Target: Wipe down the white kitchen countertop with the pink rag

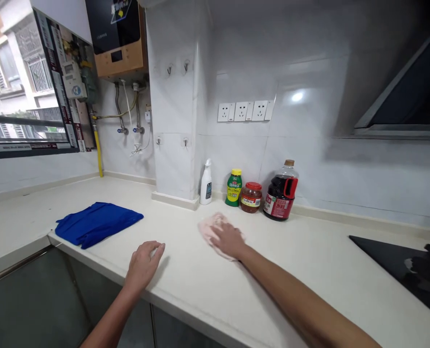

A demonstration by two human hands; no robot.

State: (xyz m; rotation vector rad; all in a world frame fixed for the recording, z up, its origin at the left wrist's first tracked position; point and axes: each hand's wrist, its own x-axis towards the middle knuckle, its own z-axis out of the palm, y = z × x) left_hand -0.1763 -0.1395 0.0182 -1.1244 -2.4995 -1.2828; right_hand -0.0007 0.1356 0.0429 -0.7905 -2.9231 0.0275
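My right hand [229, 240] presses a pale pink cloth [206, 227] against the white countertop [185, 270], its fingers spread over the fabric. Part of the cloth is covered by the palm, and both look slightly blurred. My left hand [144, 263] hovers by the counter's front edge, loosely curved, with nothing in it. To its left lies a folded blue cloth [96, 222], apart from the fingers. Just behind the pink cloth stand a white spray bottle [206, 183], a green bottle with a yellow cap [233, 188] and a red-lidded jar [251, 198].
A large dark sauce bottle [280, 193] stands by the wall at the right end of the row. Further right is a black cooktop [399, 270], below a range hood [407, 111]. A wall pillar [174, 164] juts out behind the counter. Sockets [242, 111] line the wall.
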